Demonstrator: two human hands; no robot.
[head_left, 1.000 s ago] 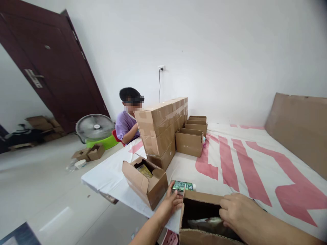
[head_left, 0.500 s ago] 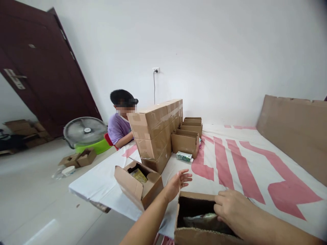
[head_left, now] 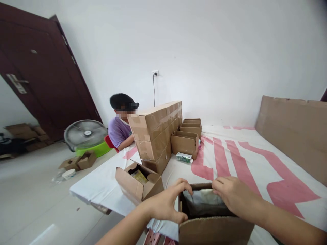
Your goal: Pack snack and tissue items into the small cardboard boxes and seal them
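An open cardboard box (head_left: 214, 229) stands at the table's near edge. Inside it, a greyish, shiny plastic packet (head_left: 204, 200) leans near the far wall; what it contains cannot be made out. My left hand (head_left: 170, 202) is closed around the box's left end, thumb at the near wall and fingertips by the packet's left corner. Over the far right rim, my right hand (head_left: 228, 194) has its fingers curled onto the packet's top edge; the fingertips are partly hidden. Left of my hands sits another open box (head_left: 150, 189) with a yellow-printed pack (head_left: 139, 176) in it.
Taped cartons (head_left: 158, 136) are stacked mid-table. Behind them stand open boxes (head_left: 185, 144) and a small green-and-white pack (head_left: 184, 157). A person in purple (head_left: 119, 131) sits beyond the stack. A fan (head_left: 87, 134) stands on the floor, and a cardboard panel (head_left: 293, 132) is at right.
My left hand has come down and right onto the box's left end. The packet has been raised toward the far wall. My right hand has shifted slightly up along the rim.
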